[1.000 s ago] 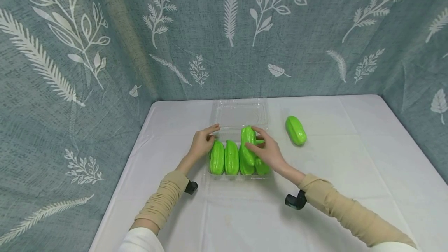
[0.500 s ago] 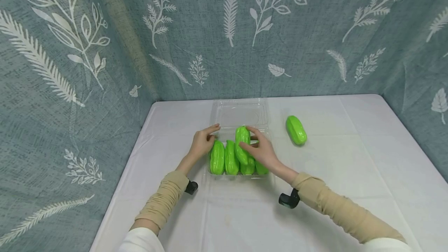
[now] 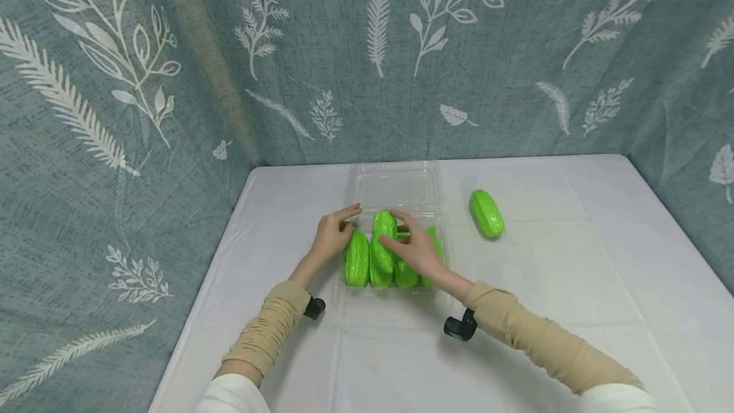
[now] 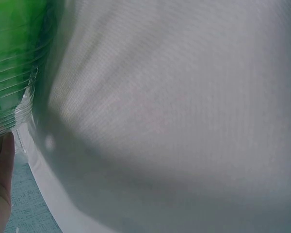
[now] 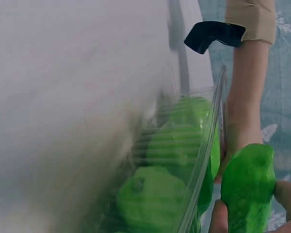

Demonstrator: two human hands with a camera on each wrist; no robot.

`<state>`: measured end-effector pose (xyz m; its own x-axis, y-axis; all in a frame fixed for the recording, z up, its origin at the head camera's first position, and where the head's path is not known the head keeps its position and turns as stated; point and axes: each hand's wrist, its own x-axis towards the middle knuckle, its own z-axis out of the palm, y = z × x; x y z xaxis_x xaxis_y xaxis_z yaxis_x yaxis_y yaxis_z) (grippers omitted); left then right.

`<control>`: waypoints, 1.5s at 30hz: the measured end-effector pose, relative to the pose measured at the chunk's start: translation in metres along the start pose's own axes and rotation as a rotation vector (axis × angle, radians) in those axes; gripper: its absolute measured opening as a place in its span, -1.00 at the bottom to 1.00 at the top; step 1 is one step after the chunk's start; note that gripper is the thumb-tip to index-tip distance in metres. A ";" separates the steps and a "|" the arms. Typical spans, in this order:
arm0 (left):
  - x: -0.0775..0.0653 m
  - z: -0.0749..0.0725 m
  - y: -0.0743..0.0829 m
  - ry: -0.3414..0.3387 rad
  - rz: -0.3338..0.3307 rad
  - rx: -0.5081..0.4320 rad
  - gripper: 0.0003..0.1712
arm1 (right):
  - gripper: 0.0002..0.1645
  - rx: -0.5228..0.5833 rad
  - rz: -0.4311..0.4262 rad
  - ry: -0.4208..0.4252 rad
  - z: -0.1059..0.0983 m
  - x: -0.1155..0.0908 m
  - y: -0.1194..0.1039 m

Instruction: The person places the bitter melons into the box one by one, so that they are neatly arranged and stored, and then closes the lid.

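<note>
In the head view, my right hand grips a green, oblong, ridged vegetable between thumb and fingers. It is held above the row of similar green vegetables lying in a clear plastic box. The right wrist view shows the held vegetable beside the box's rim, pinched from both sides. My left hand holds the box at its back left corner. A finger lies against the ribbed clear wall in the left wrist view; most of that hand is outside that view.
The box's clear lid lies folded back behind it, near the table's rear edge. Another green vegetable lies on the white tablecloth to the right. A patterned blue-green curtain hangs behind and beside the table.
My right hand has moved left across the box with the vegetable, uncovering the vegetables at the right end. The left hand stays at the box's corner.
</note>
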<state>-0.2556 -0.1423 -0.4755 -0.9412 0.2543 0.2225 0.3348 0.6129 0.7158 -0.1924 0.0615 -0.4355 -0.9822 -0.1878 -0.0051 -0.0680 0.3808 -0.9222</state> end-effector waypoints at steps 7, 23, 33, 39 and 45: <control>0.000 0.000 0.000 -0.005 -0.007 0.011 -0.54 | -0.25 0.001 -0.009 -0.031 0.011 0.001 -0.001; -0.001 -0.001 0.000 -0.011 0.000 0.009 -0.54 | -0.27 -0.092 -0.087 -0.013 0.024 0.003 -0.002; -0.002 -0.002 0.001 -0.006 0.009 0.010 -0.54 | -0.28 -0.143 -0.140 0.000 0.028 0.002 -0.002; -0.001 -0.001 0.000 -0.009 0.012 0.004 -0.55 | -0.28 -0.138 -0.153 -0.001 0.027 -0.001 -0.002; -0.002 -0.001 -0.001 -0.002 0.020 0.003 -0.54 | -0.28 -0.140 -0.156 -0.011 0.026 -0.003 -0.003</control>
<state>-0.2541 -0.1438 -0.4761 -0.9342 0.2678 0.2356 0.3536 0.6099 0.7092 -0.1844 0.0370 -0.4430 -0.9560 -0.2636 0.1285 -0.2432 0.4681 -0.8495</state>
